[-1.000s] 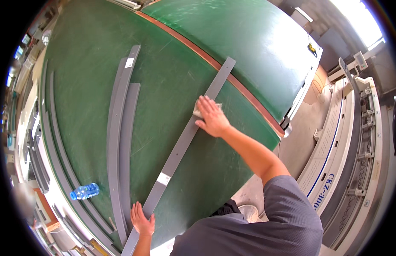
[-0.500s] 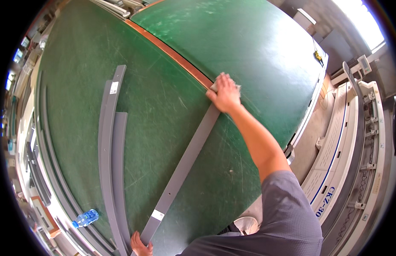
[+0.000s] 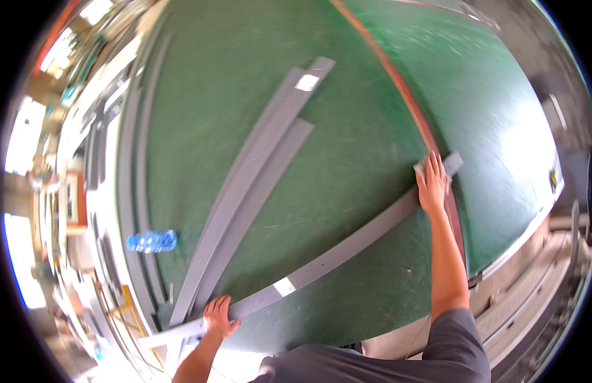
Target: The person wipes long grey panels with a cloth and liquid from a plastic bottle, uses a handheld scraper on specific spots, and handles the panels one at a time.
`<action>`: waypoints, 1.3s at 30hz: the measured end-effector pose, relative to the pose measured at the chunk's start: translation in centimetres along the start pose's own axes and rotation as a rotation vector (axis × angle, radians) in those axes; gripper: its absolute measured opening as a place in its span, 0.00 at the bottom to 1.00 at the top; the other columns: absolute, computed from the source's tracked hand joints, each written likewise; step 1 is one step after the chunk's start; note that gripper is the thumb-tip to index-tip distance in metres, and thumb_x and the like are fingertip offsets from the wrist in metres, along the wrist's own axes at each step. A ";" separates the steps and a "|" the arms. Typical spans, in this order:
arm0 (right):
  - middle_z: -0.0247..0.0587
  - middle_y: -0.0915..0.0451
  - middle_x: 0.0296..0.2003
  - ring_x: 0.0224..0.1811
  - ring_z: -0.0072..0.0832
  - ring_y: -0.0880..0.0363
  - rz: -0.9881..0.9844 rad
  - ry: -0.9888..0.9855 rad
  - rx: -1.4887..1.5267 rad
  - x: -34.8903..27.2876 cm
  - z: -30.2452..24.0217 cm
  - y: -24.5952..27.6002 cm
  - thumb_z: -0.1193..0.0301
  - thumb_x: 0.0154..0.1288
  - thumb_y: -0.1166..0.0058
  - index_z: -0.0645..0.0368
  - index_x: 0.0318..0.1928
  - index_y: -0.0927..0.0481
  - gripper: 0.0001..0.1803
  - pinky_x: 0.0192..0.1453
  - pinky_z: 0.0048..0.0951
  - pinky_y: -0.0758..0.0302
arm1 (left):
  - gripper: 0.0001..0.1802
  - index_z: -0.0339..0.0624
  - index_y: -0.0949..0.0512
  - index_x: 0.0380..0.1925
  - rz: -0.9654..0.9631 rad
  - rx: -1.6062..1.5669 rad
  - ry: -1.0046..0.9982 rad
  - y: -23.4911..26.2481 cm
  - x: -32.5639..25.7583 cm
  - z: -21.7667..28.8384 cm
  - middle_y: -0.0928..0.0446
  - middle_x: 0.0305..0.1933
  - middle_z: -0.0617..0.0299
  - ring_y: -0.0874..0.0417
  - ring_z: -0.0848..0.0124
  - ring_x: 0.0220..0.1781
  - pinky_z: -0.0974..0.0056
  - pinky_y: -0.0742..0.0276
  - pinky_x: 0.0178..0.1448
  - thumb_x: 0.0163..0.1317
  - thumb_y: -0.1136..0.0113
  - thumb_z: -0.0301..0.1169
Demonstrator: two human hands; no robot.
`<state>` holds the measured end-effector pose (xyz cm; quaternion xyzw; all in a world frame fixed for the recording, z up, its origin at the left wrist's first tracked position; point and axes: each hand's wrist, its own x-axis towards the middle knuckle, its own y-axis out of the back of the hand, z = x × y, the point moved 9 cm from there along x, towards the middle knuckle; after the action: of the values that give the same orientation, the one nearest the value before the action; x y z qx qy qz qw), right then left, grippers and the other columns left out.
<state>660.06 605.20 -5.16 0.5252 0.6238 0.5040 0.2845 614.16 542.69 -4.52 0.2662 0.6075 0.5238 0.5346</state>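
A long grey strip [image 3: 347, 253] with a white label lies slantwise across the green table, its far end over the reddish-brown seam. My right hand [image 3: 433, 186] presses a pale cloth [image 3: 419, 169] on the strip near that far end, fingers laid over it. At the near end my left hand [image 3: 220, 317] grips the strip by its edge, thumb apart from the fingers. More grey strips [image 3: 245, 172] lie together to the left, one with a white label near its far tip; their near ends reach close to my left hand.
The green table [image 3: 366, 147] has a reddish-brown strip [image 3: 407, 96] along its seam. A blue-tinted plastic bottle [image 3: 153, 241] lies near the left edge, on thin grey lengths [image 3: 141, 191]. A long pale machine [image 3: 522, 290] stands beyond the right edge. Shelving and materials are blurred at left.
My view has swung left, so the table appears turned. The right hand with the cloth remains near the strip's far end, whose tip now shows past it. More of my left hand shows, still on the strip.
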 end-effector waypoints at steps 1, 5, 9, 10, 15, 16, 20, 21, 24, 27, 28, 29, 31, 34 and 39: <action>0.47 0.38 0.83 0.88 0.48 0.47 -0.027 0.082 0.053 -1.9 -3.1 -0.8 0.66 0.76 0.50 0.62 0.77 0.30 0.32 0.89 0.50 0.50 | 0.50 0.46 0.28 0.72 0.029 -0.007 0.000 0.1 -0.9 -0.1 0.25 0.74 0.58 0.27 0.53 0.76 0.44 0.30 0.78 0.50 0.20 0.50; 0.46 0.21 0.71 0.80 0.47 0.31 -0.051 0.239 0.347 -8.2 -11.5 -0.4 0.82 0.68 0.57 0.65 0.66 0.18 0.28 0.86 0.48 0.41 | 0.48 0.49 0.30 0.75 -0.011 0.009 0.032 -0.2 -1.4 -0.3 0.25 0.75 0.60 0.27 0.55 0.75 0.46 0.30 0.78 0.58 0.26 0.58; 0.52 0.11 0.56 0.64 0.42 0.14 -0.203 -0.189 1.163 -12.2 -13.6 -2.3 0.83 0.68 0.60 0.71 0.54 0.14 0.23 0.71 0.40 0.21 | 0.45 0.51 0.32 0.77 -0.025 -0.078 0.018 0.6 -1.1 -0.2 0.27 0.76 0.61 0.29 0.57 0.77 0.48 0.33 0.80 0.65 0.31 0.57; 0.53 0.11 0.54 0.59 0.40 0.13 -0.298 -0.249 1.257 -13.7 -14.2 -3.0 0.82 0.69 0.60 0.70 0.54 0.13 0.22 0.66 0.38 0.19 | 0.46 0.50 0.32 0.77 0.020 -0.164 -0.002 1.6 -0.7 0.0 0.28 0.77 0.60 0.30 0.57 0.77 0.48 0.34 0.80 0.64 0.28 0.55; 0.56 0.10 0.52 0.38 0.35 0.13 -1.059 -0.683 1.321 -29.9 -25.1 -6.5 0.68 0.78 0.59 0.67 0.49 0.15 0.20 0.46 0.37 0.12 | 0.51 0.47 0.30 0.76 0.227 -0.295 -0.066 4.1 -7.4 -4.9 0.29 0.77 0.59 0.29 0.51 0.76 0.44 0.33 0.80 0.53 0.18 0.46; 0.56 0.11 0.54 0.39 0.36 0.12 -1.204 -0.684 1.363 -33.4 -28.2 -6.5 0.65 0.81 0.60 0.66 0.51 0.16 0.20 0.47 0.39 0.12 | 0.51 0.47 0.30 0.75 0.233 -0.315 -0.047 4.1 -9.9 -7.7 0.30 0.77 0.58 0.30 0.51 0.77 0.44 0.33 0.80 0.51 0.17 0.45; 0.52 0.14 0.62 0.44 0.40 0.12 -1.221 -0.734 1.589 -42.0 -35.7 -11.0 0.56 0.89 0.65 0.55 0.58 0.20 0.22 0.50 0.49 0.12 | 0.55 0.47 0.27 0.74 0.287 -0.294 0.113 4.2 -18.8 -20.3 0.29 0.76 0.55 0.29 0.49 0.77 0.43 0.34 0.81 0.42 0.12 0.43; 0.48 0.13 0.59 0.44 0.40 0.13 -1.016 -0.970 1.578 -43.2 -36.4 -11.9 0.58 0.88 0.61 0.50 0.57 0.20 0.17 0.49 0.53 0.13 | 0.56 0.47 0.27 0.74 0.300 -0.318 0.182 3.6 -21.0 -23.6 0.28 0.75 0.55 0.28 0.49 0.76 0.43 0.34 0.81 0.41 0.12 0.43; 0.34 0.15 0.43 0.41 0.33 0.13 -0.633 -0.906 1.556 -43.0 -37.5 -15.5 0.61 0.89 0.60 0.50 0.54 0.17 0.16 0.47 0.48 0.13 | 0.51 0.45 0.23 0.68 0.214 -0.260 0.243 -1.6 -26.7 -32.4 0.21 0.69 0.47 0.24 0.45 0.72 0.41 0.33 0.79 0.39 0.11 0.41; 0.32 0.15 0.42 0.41 0.29 0.13 -0.591 -0.796 1.510 -41.4 -42.6 -12.6 0.66 0.88 0.52 0.55 0.53 0.18 0.11 0.45 0.40 0.13 | 0.42 0.42 0.19 0.59 0.344 -0.252 0.221 -0.9 -29.6 -33.9 0.18 0.55 0.48 0.20 0.46 0.59 0.42 0.26 0.67 0.40 0.12 0.38; 0.32 0.15 0.42 0.42 0.28 0.13 -0.623 -0.750 1.527 -40.7 -45.4 -10.8 0.66 0.87 0.51 0.55 0.53 0.18 0.10 0.45 0.39 0.13 | 0.42 0.41 0.19 0.58 0.404 -0.236 0.239 0.6 -31.0 -34.2 0.18 0.54 0.49 0.20 0.46 0.59 0.43 0.27 0.66 0.39 0.12 0.35; 0.33 0.15 0.42 0.42 0.27 0.13 -0.657 -0.708 1.538 -40.0 -47.6 -9.6 0.67 0.87 0.49 0.56 0.53 0.18 0.09 0.44 0.38 0.13 | 0.42 0.41 0.20 0.58 0.445 -0.232 0.266 0.9 -32.4 -35.0 0.18 0.54 0.49 0.20 0.45 0.59 0.43 0.27 0.66 0.38 0.12 0.35; 0.33 0.15 0.42 0.42 0.27 0.13 -0.705 -0.577 1.544 -37.9 -50.9 -9.3 0.66 0.87 0.50 0.56 0.53 0.18 0.10 0.44 0.38 0.14 | 0.44 0.41 0.20 0.58 0.490 -0.240 0.303 0.8 -34.5 -35.8 0.18 0.54 0.49 0.20 0.44 0.59 0.42 0.27 0.67 0.37 0.12 0.35; 0.33 0.14 0.41 0.40 0.27 0.13 -0.809 -0.500 1.525 -35.9 -55.6 -12.4 0.66 0.87 0.50 0.56 0.52 0.17 0.10 0.43 0.38 0.14 | 0.45 0.41 0.20 0.59 0.544 -0.218 0.372 -0.3 -37.6 -36.4 0.18 0.53 0.49 0.21 0.42 0.58 0.42 0.28 0.66 0.35 0.12 0.37; 0.35 0.13 0.38 0.37 0.30 0.12 -0.981 -0.553 1.415 -35.8 -60.6 -17.5 0.68 0.87 0.55 0.58 0.51 0.17 0.13 0.39 0.39 0.15 | 0.44 0.41 0.19 0.58 0.610 -0.246 0.461 -3.1 -40.5 -35.9 0.17 0.51 0.50 0.20 0.43 0.56 0.42 0.26 0.64 0.35 0.13 0.39</action>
<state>610.27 552.52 -7.60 0.3547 0.8513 -0.3197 0.2176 593.24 493.32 3.30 0.2440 0.5374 0.7731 0.2323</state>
